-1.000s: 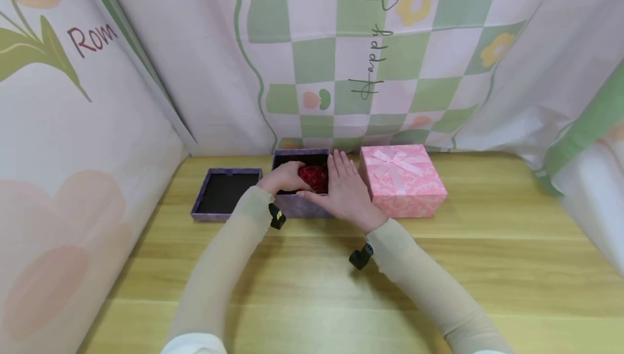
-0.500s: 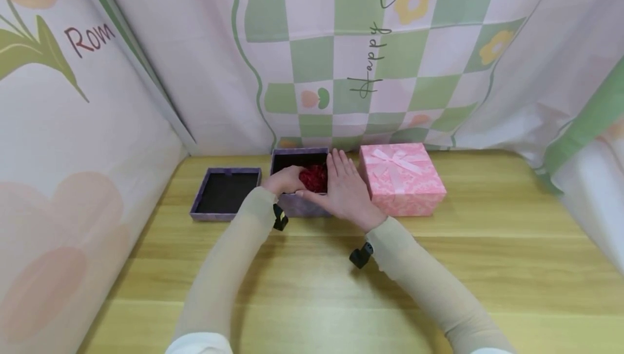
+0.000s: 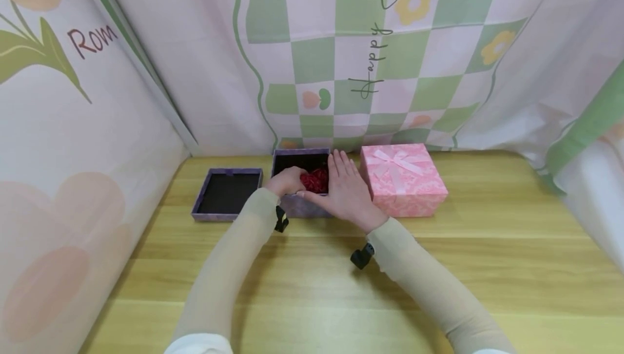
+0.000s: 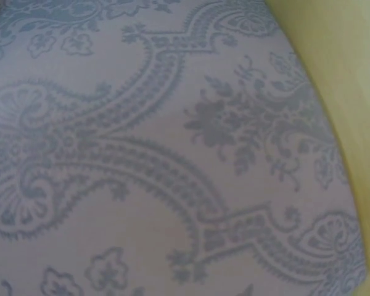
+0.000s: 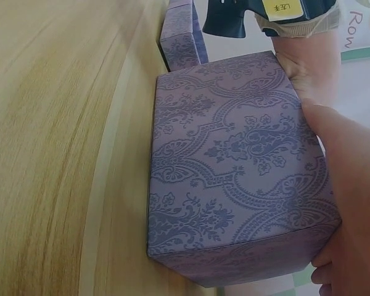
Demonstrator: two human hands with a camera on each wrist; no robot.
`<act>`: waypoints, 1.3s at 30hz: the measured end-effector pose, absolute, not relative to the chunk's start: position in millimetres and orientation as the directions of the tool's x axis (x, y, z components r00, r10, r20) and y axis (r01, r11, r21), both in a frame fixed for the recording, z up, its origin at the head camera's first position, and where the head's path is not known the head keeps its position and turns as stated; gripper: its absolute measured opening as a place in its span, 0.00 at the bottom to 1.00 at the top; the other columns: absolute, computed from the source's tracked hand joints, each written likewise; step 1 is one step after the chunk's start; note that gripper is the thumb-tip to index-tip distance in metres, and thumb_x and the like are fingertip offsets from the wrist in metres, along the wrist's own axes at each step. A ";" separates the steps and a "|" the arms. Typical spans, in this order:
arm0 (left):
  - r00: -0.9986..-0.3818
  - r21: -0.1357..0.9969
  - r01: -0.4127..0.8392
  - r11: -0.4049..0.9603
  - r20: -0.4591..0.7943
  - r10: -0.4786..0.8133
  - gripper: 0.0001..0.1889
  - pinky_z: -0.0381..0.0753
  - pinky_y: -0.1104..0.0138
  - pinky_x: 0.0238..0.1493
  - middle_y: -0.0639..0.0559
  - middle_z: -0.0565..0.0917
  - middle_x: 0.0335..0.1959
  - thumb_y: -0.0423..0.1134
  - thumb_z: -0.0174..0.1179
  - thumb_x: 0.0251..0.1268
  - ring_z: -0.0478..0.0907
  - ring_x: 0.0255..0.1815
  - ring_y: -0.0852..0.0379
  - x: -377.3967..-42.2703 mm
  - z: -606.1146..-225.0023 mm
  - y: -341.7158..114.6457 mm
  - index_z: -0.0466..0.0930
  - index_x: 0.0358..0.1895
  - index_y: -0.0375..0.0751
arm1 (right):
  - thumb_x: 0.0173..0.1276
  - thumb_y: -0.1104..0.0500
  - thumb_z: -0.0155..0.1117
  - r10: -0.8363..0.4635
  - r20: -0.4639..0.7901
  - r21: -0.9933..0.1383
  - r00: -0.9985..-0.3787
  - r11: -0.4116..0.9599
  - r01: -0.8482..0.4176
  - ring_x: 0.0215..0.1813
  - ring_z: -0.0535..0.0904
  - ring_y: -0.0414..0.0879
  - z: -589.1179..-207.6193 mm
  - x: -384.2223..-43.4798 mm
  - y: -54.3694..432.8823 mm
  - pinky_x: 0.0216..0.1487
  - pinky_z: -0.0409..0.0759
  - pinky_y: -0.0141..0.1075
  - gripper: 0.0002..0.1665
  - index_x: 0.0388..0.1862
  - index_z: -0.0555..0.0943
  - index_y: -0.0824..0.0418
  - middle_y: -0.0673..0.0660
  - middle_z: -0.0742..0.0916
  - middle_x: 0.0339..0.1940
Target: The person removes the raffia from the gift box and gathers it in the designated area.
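Note:
A purple patterned box point(image 3: 307, 207) with a black inside stands uncovered at the back of the table. My left hand point(image 3: 286, 182) reaches down into it, against a clump of red crinkled shreds point(image 3: 316, 179) on the right side; its fingertips are hidden there. Flat along the box's right wall lies my right hand point(image 3: 348, 191), fingers straight and thumb along the front rim. In the right wrist view, the right hand point(image 5: 357, 179) lies along the edges of the box point(image 5: 234, 160). Only the box's patterned front point(image 4: 172, 123) and some table fill the left wrist view.
The matching purple lid point(image 3: 229, 194) lies upturned left of the box, its black inside showing. To the right sits a closed pink box point(image 3: 402, 181) with a ribbon bow. A printed curtain point(image 3: 312, 61) hangs behind the wooden table point(image 3: 312, 278).
My left hand has shifted slightly right inside the box, and the red shreds beside it have changed shape a little. The right hand keeps its place.

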State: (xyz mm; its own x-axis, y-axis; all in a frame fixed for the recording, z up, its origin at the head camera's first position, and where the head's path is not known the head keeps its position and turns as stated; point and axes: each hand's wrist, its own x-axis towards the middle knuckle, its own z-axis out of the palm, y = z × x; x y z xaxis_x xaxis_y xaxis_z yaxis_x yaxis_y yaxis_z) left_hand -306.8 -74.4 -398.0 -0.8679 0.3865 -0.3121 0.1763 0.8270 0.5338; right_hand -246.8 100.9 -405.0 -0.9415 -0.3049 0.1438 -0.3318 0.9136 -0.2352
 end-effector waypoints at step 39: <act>-0.938 0.677 0.334 0.656 0.167 0.305 0.20 0.79 0.57 0.54 0.44 0.86 0.49 0.30 0.67 0.59 0.82 0.50 0.47 -308.8 -367.9 -84.4 0.84 0.57 0.39 | 0.63 0.17 0.49 -0.323 0.184 -0.258 -0.928 0.895 -0.363 0.82 0.41 0.60 -404.7 -247.7 101.4 0.80 0.41 0.47 0.74 0.80 0.46 0.75 0.72 0.52 0.81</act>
State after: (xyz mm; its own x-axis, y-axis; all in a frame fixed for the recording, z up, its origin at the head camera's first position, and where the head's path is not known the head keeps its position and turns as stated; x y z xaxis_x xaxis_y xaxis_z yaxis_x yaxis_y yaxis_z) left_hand -308.8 -84.4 -367.9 -0.9375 0.3051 0.1674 0.3343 0.6559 0.6768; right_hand -247.7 101.4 -404.7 -0.9283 -0.3231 0.1838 -0.3628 0.8955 -0.2580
